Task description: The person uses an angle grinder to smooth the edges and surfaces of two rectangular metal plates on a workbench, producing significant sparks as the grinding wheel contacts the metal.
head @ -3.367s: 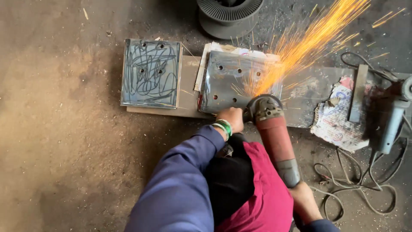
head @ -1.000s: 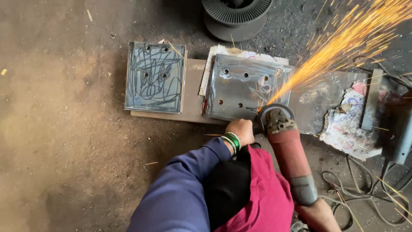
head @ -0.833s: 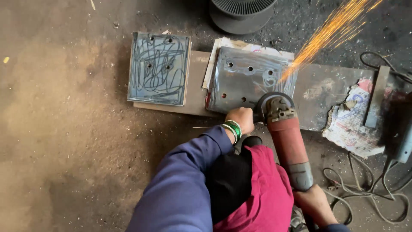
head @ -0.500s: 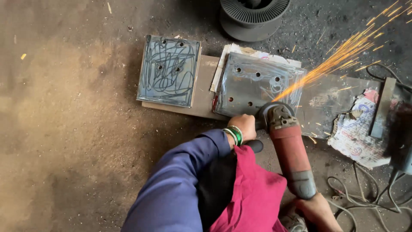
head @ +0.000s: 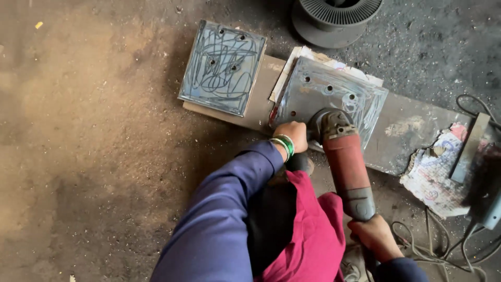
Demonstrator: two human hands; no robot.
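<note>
I have the grinder (head: 342, 156) down on the near edge of the right-hand steel plate (head: 334, 96), which lies on a long flat slab (head: 402, 138) on the floor. My left hand (head: 292, 136) is closed around the side handle just beside the grinder's head, and my right hand (head: 376, 237) is wrapped around the tail of its red body.

No sparks show at the disc, so I cannot tell whether it is cutting. This plate looks bright and scoured over much of its face, with swirl marks near the drilled holes; I judge the grinding well along, with the near edge under the head being the part in hand. The other plate (head: 222, 68), at the slab's left end, carries dark scribbled marks and looks duller, so I'd say it is yet to be worked.

The grinder's long axis runs from my right hand up and slightly left toward the plate, its head pointing away from me, the body tilted low over the slab.
</note>
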